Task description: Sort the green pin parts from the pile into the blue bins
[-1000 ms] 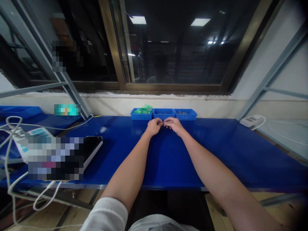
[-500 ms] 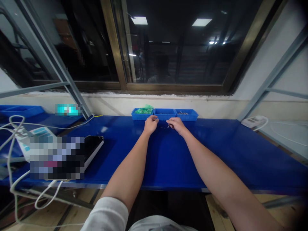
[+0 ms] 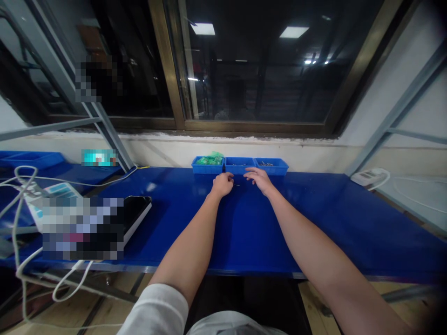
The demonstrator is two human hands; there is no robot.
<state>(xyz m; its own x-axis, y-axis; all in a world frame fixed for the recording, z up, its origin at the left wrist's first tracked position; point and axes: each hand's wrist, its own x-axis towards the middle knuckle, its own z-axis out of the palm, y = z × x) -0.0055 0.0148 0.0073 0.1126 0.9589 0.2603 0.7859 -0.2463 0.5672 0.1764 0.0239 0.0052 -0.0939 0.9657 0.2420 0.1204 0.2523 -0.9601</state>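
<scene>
My left hand is over the blue table in front of the bins, its fingers curled closed. Whatever it may hold is too small or hidden to name. Beside its fingertips, a thin, light, pin-like piece shows against the table. Just to the right, my right hand has its fingers apart, with nothing visible in them. Behind the hands, a blue bin holds a few small metal pieces. The right bin contains more small metal parts, and the left bin has green plastic packets.
A tablet-like device, partly blurred, lies on the left of the table. White cables loop at the far left. A power strip rests at the back right. Metal frame posts rise on both sides, before a window.
My right hand's fingers have spread, and the small thin metal piece in them no longer shows there. My left hand has shifted slightly right and down, its fingers more curled.
</scene>
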